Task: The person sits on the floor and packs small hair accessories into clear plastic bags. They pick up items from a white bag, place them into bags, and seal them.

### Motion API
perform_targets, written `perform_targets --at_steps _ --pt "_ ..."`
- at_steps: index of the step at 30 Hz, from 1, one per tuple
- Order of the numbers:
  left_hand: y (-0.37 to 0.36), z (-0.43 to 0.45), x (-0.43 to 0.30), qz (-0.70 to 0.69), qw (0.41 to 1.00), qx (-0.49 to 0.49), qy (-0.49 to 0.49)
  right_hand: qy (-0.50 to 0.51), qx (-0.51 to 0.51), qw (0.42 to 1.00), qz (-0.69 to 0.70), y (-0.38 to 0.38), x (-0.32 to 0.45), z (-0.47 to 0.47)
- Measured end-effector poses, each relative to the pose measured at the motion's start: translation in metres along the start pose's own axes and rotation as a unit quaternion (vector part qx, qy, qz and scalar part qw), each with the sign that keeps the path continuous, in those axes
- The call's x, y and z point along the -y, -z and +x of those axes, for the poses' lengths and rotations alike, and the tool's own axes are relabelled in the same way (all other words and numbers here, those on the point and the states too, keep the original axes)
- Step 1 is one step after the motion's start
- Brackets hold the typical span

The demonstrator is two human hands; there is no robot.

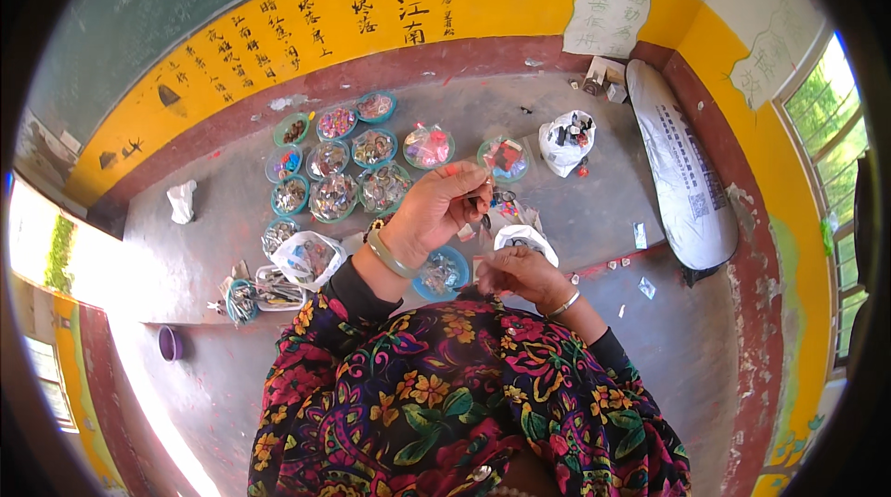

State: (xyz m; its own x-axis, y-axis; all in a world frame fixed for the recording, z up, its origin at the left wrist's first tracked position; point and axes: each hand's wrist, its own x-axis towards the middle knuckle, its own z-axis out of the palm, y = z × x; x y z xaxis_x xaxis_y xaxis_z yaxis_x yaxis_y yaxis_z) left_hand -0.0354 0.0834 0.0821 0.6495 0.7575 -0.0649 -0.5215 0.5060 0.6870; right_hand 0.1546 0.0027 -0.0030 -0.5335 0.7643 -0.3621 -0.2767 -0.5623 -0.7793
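Note:
My left hand (442,208) is raised above the floor, thumb and fingers pinched on a small dark item (475,203). It is too small and partly hidden for me to name it. Lower and to the right is my right hand (522,275), fingers curled inward and slightly blurred; whether it holds anything is not clear. Just beyond it stands an open white plastic bag (539,236) with dark items inside. A blue basin (459,267) of small clear-wrapped pieces lies between my wrists. Small colourful pieces (508,203) lie beyond my left fingertips.
Several basins stand left of centre, including one of pink pieces (337,122) and one of bagged rings (334,196). A white bag (306,257) sits beside a tray of metal tools (278,292). Another full white bag (567,142) and a long silver-covered object (679,163) are at right.

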Motion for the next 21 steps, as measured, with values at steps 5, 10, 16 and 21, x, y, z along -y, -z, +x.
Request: perform_targets --at_steps 5,10,16,21 --pt "-0.017 -0.001 0.011 0.035 0.999 0.007 0.008 0.090 -0.005 0.981 0.172 -0.021 0.011 -0.004" --pt "-0.009 -0.004 0.025 0.076 0.996 0.033 0.035 0.216 -0.019 0.929 0.300 0.006 0.012 0.001" --pt "0.010 -0.007 0.038 -0.087 0.996 0.009 0.006 0.248 -0.030 0.929 0.272 0.023 0.020 -0.009" --pt "0.012 -0.007 0.039 -0.072 0.997 -0.032 0.009 0.247 -0.026 0.931 0.268 0.025 0.024 -0.013"
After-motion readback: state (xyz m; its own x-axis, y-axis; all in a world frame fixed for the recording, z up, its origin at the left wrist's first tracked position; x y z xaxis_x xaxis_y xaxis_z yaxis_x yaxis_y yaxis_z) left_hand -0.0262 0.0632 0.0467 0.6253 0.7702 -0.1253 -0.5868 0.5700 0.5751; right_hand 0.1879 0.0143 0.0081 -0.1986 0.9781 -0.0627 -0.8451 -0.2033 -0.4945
